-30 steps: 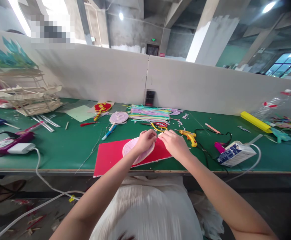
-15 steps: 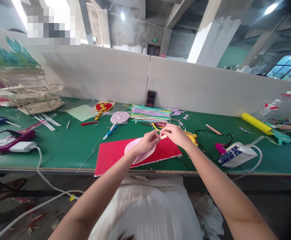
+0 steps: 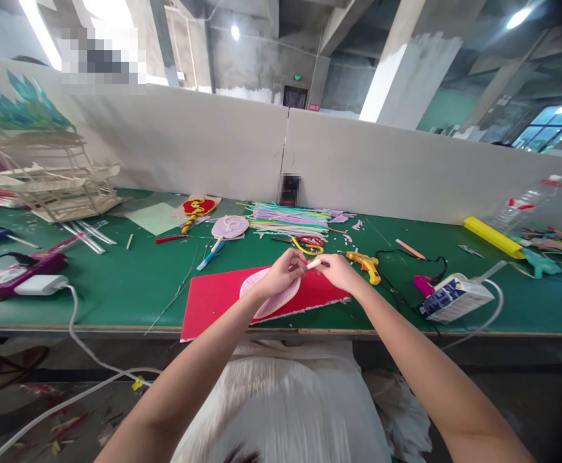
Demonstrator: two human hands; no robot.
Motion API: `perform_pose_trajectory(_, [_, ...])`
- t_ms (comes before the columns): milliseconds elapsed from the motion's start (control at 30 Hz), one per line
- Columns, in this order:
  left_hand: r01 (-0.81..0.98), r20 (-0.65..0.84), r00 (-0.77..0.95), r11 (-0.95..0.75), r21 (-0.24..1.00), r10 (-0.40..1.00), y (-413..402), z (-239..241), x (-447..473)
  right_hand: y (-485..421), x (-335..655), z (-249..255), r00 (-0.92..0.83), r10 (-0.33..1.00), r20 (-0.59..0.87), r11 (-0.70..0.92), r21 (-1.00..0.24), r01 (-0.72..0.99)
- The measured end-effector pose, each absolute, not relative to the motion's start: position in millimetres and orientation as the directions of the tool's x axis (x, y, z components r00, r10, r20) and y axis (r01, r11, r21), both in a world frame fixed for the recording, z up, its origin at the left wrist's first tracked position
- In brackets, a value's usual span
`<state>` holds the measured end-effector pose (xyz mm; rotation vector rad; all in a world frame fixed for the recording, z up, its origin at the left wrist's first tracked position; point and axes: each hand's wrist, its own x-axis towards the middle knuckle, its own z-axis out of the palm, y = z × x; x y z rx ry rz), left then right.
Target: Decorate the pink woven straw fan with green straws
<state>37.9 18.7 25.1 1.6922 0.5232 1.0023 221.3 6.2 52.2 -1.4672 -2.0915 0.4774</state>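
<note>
A short cream-coloured piece [image 3: 314,263], perhaps a wrapped stick, is pinched in the fingers of my right hand [image 3: 335,270]. My left hand [image 3: 285,273] has its fingers closed at the other end of that piece; whether they grip it or something thin and dark beside it is hard to see. Below my left hand lies a pink striped oval [image 3: 281,301] with a pale rim, partly covered by the hand. It rests on a red board [image 3: 213,302]. Just beyond my hands are scissors with red and yellow handles [image 3: 310,246].
A yellow glue gun [image 3: 368,265] lies right of the board. Coloured fuzzy strips [image 3: 285,222] are piled behind it. A lilac round fan shape [image 3: 230,226] and a red-yellow one [image 3: 199,207] lie back left. A carton [image 3: 459,299] and a purple power strip [image 3: 25,276] stand at the sides.
My right hand has come down slightly and turned, uncovering the scissors and glue gun. The cream piece now looks straighter between my hands. My left hand has barely moved.
</note>
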Motion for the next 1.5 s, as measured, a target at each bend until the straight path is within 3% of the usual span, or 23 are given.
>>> perform_pose_trajectory(167, [-0.115, 0.373, 0.494, -0.366, 0.923, 0.786, 23, 20, 39, -14, 212, 53, -0.265, 0.940, 0.216, 0.341, -0.527, 0.778])
perform_pose_trajectory(433, [-0.011, 0.404, 0.481, -0.456, 0.890, 0.778, 20, 22, 42, -36, 204, 68, -0.416, 0.812, 0.409, 0.466, -0.025, 0.884])
perform_pose_trajectory(567, [-0.030, 0.402, 0.525, -0.455, 0.890, 0.750, 18, 25, 42, -29, 202, 84, -0.451, 0.761, 0.466, 0.461, 0.100, 0.882])
perform_pose_trajectory(667, [-0.024, 0.398, 0.533, -0.457, 0.889, 0.747, 17, 26, 41, -16, 203, 90, -0.444, 0.752, 0.488, 0.500, 0.018, 0.866])
perform_pose_trajectory(833, [-0.074, 0.422, 0.553, -0.462, 0.884, 0.718, 13, 26, 38, 5, 210, 90, -0.377, 0.823, 0.425, 0.536, -0.360, 0.764])
perform_pose_trajectory(967, [-0.098, 0.411, 0.566, -0.436, 0.894, 0.715, 11, 28, 36, 15, 217, 83, -0.303, 0.906, 0.294, 0.422, -0.635, 0.647])
perform_pose_trajectory(1100, [-0.147, 0.408, 0.564, -0.398, 0.905, 0.718, 11, 27, 37, 21, 225, 58, -0.248, 0.962, 0.112, 0.229, -0.827, 0.514])
perform_pose_trajectory(1267, [-0.148, 0.380, 0.559, -0.362, 0.920, 0.737, 13, 20, 39, 19, 228, 25, -0.211, 0.977, 0.026, 0.112, -0.907, 0.406])
perform_pose_trajectory(1500, [-0.069, 0.388, 0.440, -0.400, 0.914, 0.810, 22, 15, 40, -4, 219, 33, -0.164, 0.981, 0.101, 0.175, -0.822, 0.542])
